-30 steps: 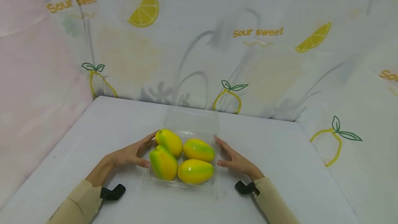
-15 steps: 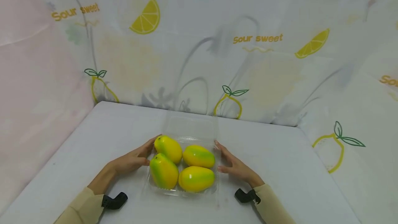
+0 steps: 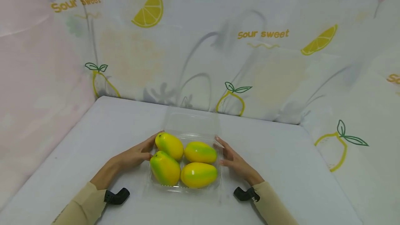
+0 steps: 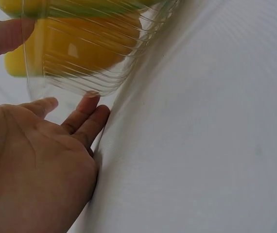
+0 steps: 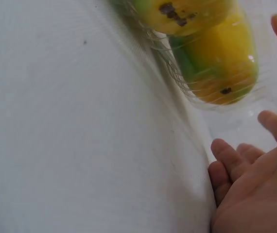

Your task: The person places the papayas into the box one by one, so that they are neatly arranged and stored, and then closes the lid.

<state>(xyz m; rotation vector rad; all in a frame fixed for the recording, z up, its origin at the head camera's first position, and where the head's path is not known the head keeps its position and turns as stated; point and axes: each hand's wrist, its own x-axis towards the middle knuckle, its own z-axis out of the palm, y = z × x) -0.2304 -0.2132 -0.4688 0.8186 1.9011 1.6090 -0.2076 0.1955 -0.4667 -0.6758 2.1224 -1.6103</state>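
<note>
A clear plastic clamshell box (image 3: 179, 189) stands on the white table with its lid (image 3: 192, 121) laid back. Several glossy yellow-green fruits, papaya-like in shape (image 3: 199, 175), lie inside it in two rows. My left hand (image 3: 132, 157) is at the box's left side, its thumb (image 4: 14, 36) against the wall and the other fingers extended by the ribbed corner. On the opposite side, my right hand (image 3: 235, 162) has its fingers spread and nearly straight, fingertips (image 5: 220, 145) close to the wall. Dark marks show on the fruit (image 5: 216, 68) in the right wrist view.
The white tabletop (image 3: 275, 162) stretches around the box on all sides. Behind it hangs a printed cloth (image 3: 187, 51) with lemon drawings and lettering. Black wrist mounts (image 3: 117, 196) sit at both sleeve cuffs.
My left thumb has moved in against the box's side wall. The right hand has stayed almost in place. The head view has shifted slightly; box and fruits lie as before.
</note>
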